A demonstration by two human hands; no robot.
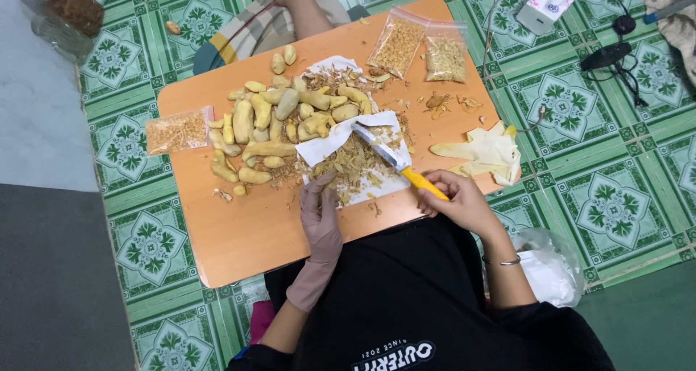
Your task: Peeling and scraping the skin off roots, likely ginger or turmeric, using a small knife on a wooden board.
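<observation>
Gripping a knife [395, 161], right hand [457, 200] hides its yellow handle's end.

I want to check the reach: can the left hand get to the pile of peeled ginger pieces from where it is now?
Probably yes. The gloved left hand rests on the table beside the shavings, and the ginger pieces lie just beyond it with nothing between.
</observation>
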